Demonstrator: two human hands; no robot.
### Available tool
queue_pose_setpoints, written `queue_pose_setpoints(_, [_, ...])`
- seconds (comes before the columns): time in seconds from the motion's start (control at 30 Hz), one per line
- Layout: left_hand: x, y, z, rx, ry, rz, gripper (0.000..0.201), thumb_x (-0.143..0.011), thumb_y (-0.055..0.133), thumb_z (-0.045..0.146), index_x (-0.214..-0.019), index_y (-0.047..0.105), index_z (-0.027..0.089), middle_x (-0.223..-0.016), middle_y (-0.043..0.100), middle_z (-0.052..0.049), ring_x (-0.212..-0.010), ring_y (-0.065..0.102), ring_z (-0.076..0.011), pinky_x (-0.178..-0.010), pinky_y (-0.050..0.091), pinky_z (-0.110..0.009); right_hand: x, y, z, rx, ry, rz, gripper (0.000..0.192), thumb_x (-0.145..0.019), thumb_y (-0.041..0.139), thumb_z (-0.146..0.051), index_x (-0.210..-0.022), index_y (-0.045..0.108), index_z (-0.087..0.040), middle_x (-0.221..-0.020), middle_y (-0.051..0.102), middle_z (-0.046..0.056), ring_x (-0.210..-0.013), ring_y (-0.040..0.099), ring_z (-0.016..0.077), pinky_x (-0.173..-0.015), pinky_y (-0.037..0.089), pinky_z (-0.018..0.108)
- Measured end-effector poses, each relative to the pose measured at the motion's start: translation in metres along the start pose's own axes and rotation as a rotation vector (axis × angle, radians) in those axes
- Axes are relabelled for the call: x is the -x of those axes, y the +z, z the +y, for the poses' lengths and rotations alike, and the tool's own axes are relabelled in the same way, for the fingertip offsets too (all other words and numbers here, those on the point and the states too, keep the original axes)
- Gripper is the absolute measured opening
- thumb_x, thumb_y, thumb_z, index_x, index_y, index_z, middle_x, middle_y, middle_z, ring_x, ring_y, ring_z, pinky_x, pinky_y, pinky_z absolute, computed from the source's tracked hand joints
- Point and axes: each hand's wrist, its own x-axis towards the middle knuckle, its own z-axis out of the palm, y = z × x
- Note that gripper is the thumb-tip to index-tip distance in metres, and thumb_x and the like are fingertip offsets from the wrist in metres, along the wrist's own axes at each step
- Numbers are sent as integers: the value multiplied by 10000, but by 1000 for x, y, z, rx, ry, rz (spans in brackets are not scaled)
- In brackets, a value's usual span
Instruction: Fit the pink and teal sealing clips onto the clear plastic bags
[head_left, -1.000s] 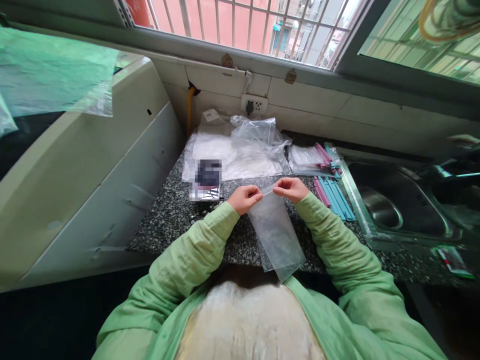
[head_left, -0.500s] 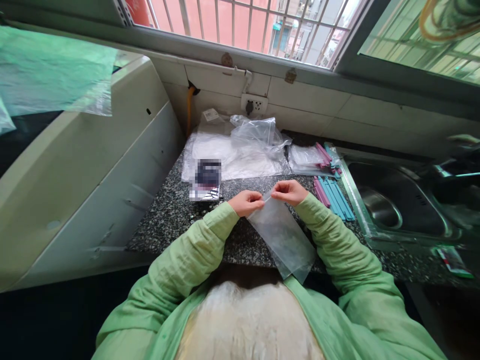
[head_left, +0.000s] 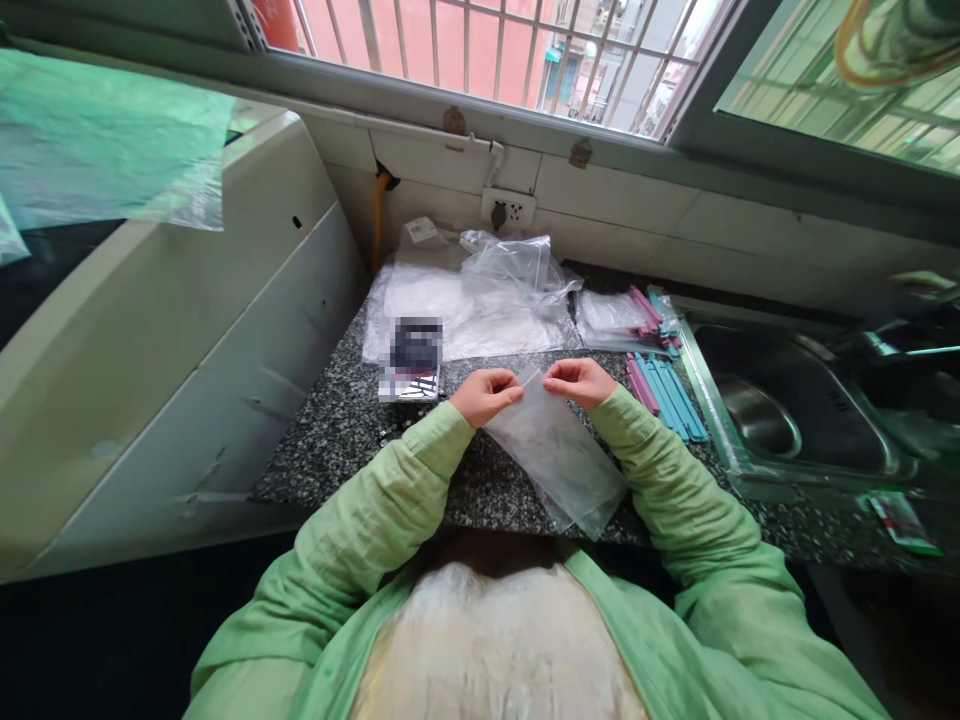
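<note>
A clear, frosted plastic bag [head_left: 559,455] slants over the front of the speckled counter, its narrow end up between my hands. My left hand [head_left: 486,396] pinches the bag's edge on the left, thumb and fingers together. On the other side my right hand [head_left: 581,382] pinches the opposite edge close to the top corner. Just right of my right hand lie several flat pink and blue strips, like bag-sealing clips [head_left: 670,398]. Behind the hands rests a pile of white and clear plastic bags [head_left: 480,305].
A metal sink [head_left: 795,400] is set into the counter [head_left: 322,440] at the right. Further left, a blurred-out dark item [head_left: 417,350] lies on the counter. A smaller stack of clear bags [head_left: 611,315] sits behind the strips. A pale appliance [head_left: 225,330] borders the left side.
My hands have moved slightly apart at the bag's top end. The bag's lower end has shifted a little up and away from my body.
</note>
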Motion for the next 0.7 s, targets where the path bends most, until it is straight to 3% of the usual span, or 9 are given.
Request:
queue_pose_setpoints(0.27, [0,-2,5,158,-56,44,349,-562,613,437,-558,498,107,-506,393,49,-498,333,-49,-482,243,-194,4,0,-4,-8,-12,38,413,-505,674,-494,-589,532,-115,-488,440,-55,-456,339,35,-447,239,203])
queue_pose_setpoints(0.47, [1,-4,8,278,-118,-18,370,-522,650,446,-555,504,108,-506,432,45,-492,353,-47,-483,250,-192,7,4,-9,1,-21,54,405,-516,666,-495,-577,515,-124,-476,416,-61,-450,325,33,-437,225,201])
queue_pose_setpoints(0.7, [3,-6,12,305,-185,-99,366,-513,654,440,-551,505,107,-502,437,44,-484,372,-51,-478,257,-195,10,7,-11,23,-14,-17,420,-521,654,-515,-562,501,-126,-470,415,-59,-444,322,33,-433,217,203])
